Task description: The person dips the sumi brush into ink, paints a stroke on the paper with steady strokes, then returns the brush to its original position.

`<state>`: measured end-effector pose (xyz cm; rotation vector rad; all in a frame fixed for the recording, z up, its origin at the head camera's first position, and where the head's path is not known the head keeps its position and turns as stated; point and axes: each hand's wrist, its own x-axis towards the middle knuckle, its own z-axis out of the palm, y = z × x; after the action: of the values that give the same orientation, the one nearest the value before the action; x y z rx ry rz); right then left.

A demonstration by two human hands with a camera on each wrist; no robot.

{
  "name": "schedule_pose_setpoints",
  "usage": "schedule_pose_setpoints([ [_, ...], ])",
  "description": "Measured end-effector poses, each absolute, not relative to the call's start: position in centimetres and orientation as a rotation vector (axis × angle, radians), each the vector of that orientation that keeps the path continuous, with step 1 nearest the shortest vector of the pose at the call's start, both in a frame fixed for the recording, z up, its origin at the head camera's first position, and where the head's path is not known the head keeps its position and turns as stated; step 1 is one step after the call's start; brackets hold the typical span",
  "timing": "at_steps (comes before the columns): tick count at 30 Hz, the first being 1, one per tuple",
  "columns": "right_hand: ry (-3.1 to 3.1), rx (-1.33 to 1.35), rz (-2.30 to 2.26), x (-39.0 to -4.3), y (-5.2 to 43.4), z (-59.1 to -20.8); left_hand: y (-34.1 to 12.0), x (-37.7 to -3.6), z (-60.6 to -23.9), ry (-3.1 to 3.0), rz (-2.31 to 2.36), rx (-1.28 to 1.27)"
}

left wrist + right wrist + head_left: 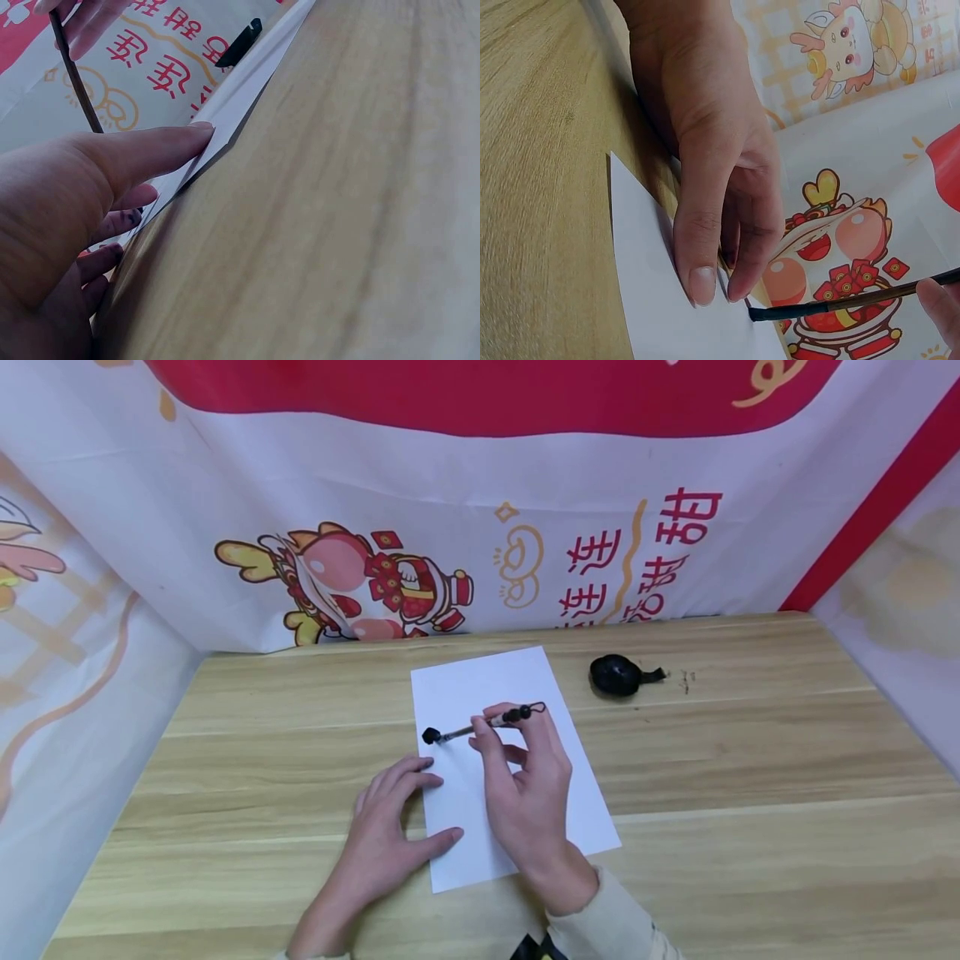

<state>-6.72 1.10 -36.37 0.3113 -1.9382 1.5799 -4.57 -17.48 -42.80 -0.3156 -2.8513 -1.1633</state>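
A white sheet of paper (pixel 480 685) lies on the wooden table. My right hand (pixel 528 785) pinches a writing brush (pixel 480 727), a slim dark-handled one with a hanging loop at its top end. Its dark bristle tip (pixel 765 313) meets the paper near the left edge, beside a small black ink blot (pixel 431 736). With fingers spread, my left hand (pixel 386 835) rests along the sheet's lower left edge, thumb on the paper. Dark ink stains show on its fingertips (pixel 131 217).
To the right of the paper sits a glossy black, spoon-shaped dish (pixel 615 676), its short handle pointing right. Small dark ink smudges (pixel 686 681) mark the wood beside it. A printed cloth (pixel 450 477) hangs behind the table (pixel 750 735) and along both sides.
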Motion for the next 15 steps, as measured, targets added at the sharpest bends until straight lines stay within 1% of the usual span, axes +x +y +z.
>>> schedule_pose_setpoints([
  [10, -1.951, 0.343, 1.551, -6.68, 1.05, -36.49, -17.53, -4.60, -42.81, -2.846, -1.162, -0.321],
  [15, -1.982, 0.483, 1.424, -6.58, 1.17, -36.85, -17.50, -4.62, -42.86, -2.832, -1.162, -0.330],
])
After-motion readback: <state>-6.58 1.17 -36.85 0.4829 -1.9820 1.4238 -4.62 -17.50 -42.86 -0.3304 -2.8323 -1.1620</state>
